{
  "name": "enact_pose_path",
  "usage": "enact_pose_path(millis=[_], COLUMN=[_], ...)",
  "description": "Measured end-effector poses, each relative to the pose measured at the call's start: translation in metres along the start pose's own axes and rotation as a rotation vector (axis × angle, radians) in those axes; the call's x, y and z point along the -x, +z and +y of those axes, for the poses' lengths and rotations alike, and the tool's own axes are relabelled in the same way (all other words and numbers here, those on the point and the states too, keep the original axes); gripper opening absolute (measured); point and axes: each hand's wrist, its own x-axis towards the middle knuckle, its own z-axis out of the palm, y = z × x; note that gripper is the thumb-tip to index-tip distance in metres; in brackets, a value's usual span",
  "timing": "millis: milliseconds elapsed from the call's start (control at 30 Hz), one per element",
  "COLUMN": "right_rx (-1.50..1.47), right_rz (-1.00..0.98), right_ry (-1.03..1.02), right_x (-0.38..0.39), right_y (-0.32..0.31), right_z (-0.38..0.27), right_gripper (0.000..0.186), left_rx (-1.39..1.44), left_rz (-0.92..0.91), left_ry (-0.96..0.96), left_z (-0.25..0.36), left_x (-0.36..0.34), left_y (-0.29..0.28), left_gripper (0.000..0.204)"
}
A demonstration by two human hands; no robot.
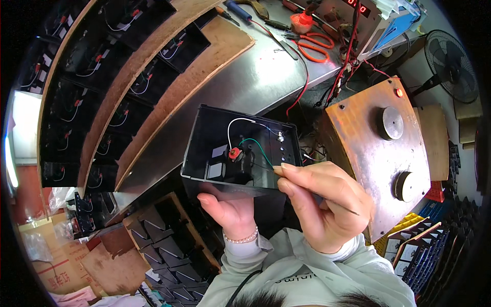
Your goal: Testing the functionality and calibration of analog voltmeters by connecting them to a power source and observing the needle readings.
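**Inspector:** Black plastic, open-topped: the housing [225, 153] sits in your left hand [230, 210], fingers curled under its near bottom edge, palm up, the opening tipped toward you. It is held in the air above the steel bench [255, 82].

**Operator:** And the right hand?

**Inspector:** Your right hand [319, 202] is closed in a pinch, thumb and forefinger tips pressed together at the housing's near right rim. A thin dark wire [337, 204] lies across the fingers; whether it is the one pinched, I cannot tell.

**Operator:** Inside the housing?

**Inspector:** A red terminal [235, 153] at the centre, a green wire [258, 147] running from it toward your fingertips, a white wire [240, 122] looping to the back wall.

**Operator:** Surroundings?

**Inspector:** Orange-handled scissors [314, 47] lie on the bench behind; a rust-brown metal box [358, 148] with two round knobs stands just to your right. Rows of like black housings [128, 107] sit between wooden boards to your left.
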Motion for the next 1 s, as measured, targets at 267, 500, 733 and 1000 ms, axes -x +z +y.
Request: enact_pose_path(millis=[267, 500, 733, 1000], right_rx=[0.047, 0.057, 0.046, 0.063], right_rz=[0.004, -0.003, -0.011, -0.016], right_ry=[0.014, 0.019, 0.011, -0.001], right_x=[0.000, 0.000, 0.000, -0.001], right_y=[0.002, 0.003, 0.002, 0.004], right_z=[0.001, 0.002, 0.001, 0.004], right_gripper=[0.029, 0.029, 0.029, 0.029], left_rx=[-0.165, -0.134, -0.222, -0.088], left_rz=[0.210, -0.083, 0.242, -0.097], left_ry=[-0.023, 0.098, 0.069, 0.125], left_z=[-0.001, 0.002, -0.004, 0.001], left_x=[0.007, -0.007, 0.003, -0.004], left_y=[0.015, 0.013, 0.020, -0.007], left_gripper=[0.077, 0.077, 0.092, 0.066])
